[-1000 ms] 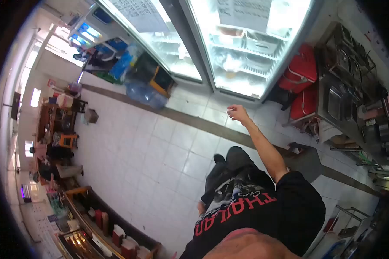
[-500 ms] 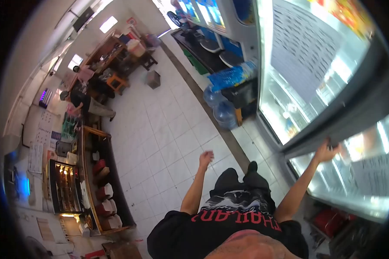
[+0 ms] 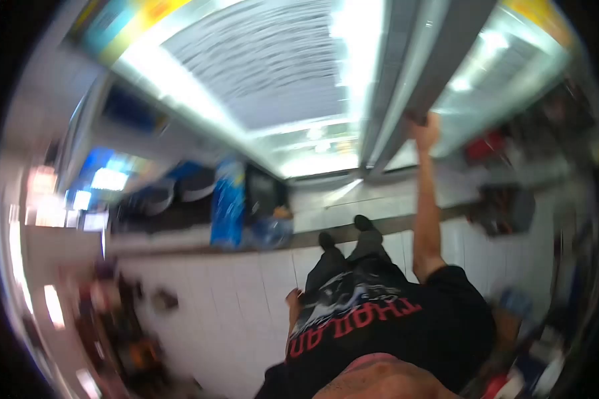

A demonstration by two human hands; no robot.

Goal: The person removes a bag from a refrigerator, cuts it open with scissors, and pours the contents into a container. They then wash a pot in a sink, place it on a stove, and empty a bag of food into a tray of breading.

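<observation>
A lit display fridge [image 3: 373,80] with glass doors stands in front of me. My right hand [image 3: 427,131] is stretched out to it, fingers wrapped round the dark edge of the right fridge door [image 3: 439,73], where the handle sits. Blur hides how far that door stands from its frame. Behind the left glass door hangs or sticks a large printed sheet [image 3: 266,60]. Low beside my body is my left hand [image 3: 294,297], close to my trouser leg and touching no other object that I can see; its fingers are smeared.
Left of the fridge are a blue plastic pack [image 3: 227,206] and a large clear water bottle [image 3: 273,231]. A dark boxy object [image 3: 506,209] stands on the floor at the right. White floor tiles [image 3: 213,299] lie underfoot, crossed by a dark strip.
My view and body have turned right, so the fridge now lies straight ahead. My right hand stays on the door edge. My left hand has dropped closer to my body.
</observation>
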